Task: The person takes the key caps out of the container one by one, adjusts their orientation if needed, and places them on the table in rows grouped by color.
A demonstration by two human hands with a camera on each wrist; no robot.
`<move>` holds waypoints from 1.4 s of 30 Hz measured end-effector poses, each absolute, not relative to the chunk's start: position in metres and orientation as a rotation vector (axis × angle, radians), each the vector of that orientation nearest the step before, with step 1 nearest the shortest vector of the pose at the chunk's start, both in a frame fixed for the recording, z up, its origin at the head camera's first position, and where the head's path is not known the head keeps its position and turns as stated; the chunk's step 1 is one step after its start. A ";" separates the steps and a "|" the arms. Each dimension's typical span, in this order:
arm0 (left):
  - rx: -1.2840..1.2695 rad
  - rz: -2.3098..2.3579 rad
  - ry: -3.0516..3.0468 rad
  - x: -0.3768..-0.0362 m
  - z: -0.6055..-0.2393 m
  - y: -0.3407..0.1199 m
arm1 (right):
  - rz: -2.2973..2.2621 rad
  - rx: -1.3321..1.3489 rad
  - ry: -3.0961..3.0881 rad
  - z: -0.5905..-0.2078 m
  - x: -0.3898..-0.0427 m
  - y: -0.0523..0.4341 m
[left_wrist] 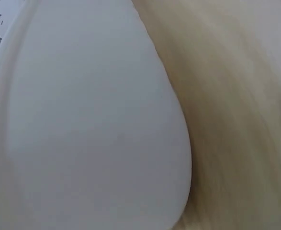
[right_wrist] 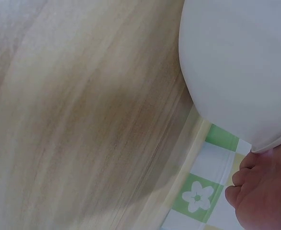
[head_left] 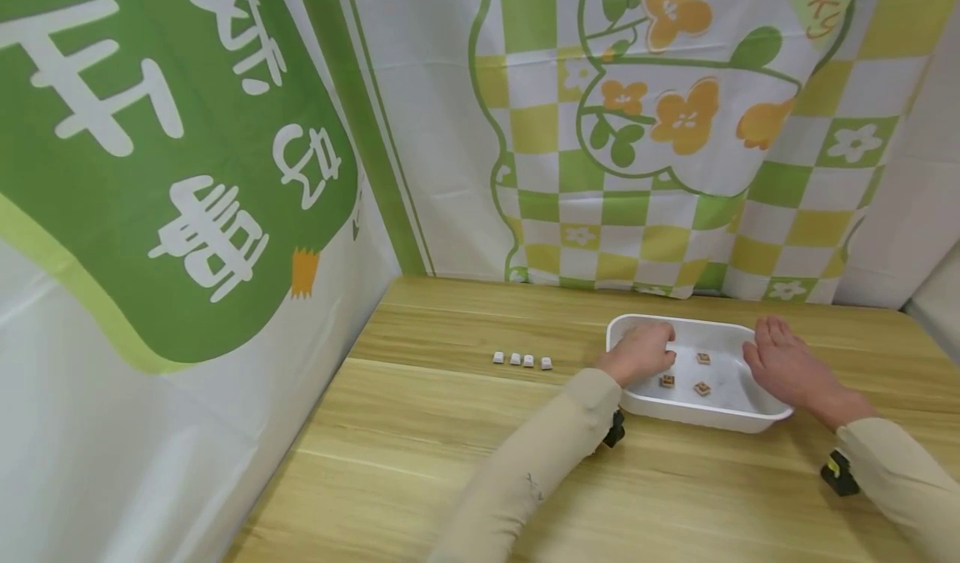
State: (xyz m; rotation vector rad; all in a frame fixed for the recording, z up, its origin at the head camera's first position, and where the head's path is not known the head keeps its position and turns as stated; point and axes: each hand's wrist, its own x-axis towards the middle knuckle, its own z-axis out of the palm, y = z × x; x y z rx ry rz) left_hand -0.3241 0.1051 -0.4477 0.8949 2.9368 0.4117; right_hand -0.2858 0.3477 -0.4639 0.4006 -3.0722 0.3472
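A white tray stands on the wooden table, right of centre. Three small brown square pieces lie inside it. My left hand reaches over the tray's left rim, its fingers curled down into the tray; whatever is under them is hidden. My right hand rests against the tray's right rim with the fingers fairly straight. In the left wrist view only the tray's outer wall shows, blurred. The right wrist view has the tray and my right hand's fingertips beside its rim.
Several small white pieces lie in a short row on the table, left of the tray. A green and white banner closes the left side and a checked flower cloth hangs at the back. Bare wood stretches in front of the tray.
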 end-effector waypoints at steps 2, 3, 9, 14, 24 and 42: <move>0.865 0.437 2.942 -0.324 -0.449 0.107 | 0.345 0.404 -3.065 -0.463 -0.286 0.348; 0.848 0.446 2.946 -0.324 -0.449 0.108 | 0.343 0.405 -3.064 -0.463 -0.286 0.348; 0.706 0.500 2.966 -0.323 -0.454 0.115 | 0.315 0.411 -3.059 -0.463 -0.286 0.347; 0.596 0.573 2.962 -0.322 -0.458 0.117 | 0.311 0.411 -3.055 -0.464 -0.286 0.347; 0.433 0.640 2.954 -0.323 -0.463 0.124 | 0.318 0.401 -3.048 -0.466 -0.288 0.347; 0.377 0.561 2.953 -0.328 -0.469 0.131 | 0.313 0.406 -3.039 -0.469 -0.290 0.349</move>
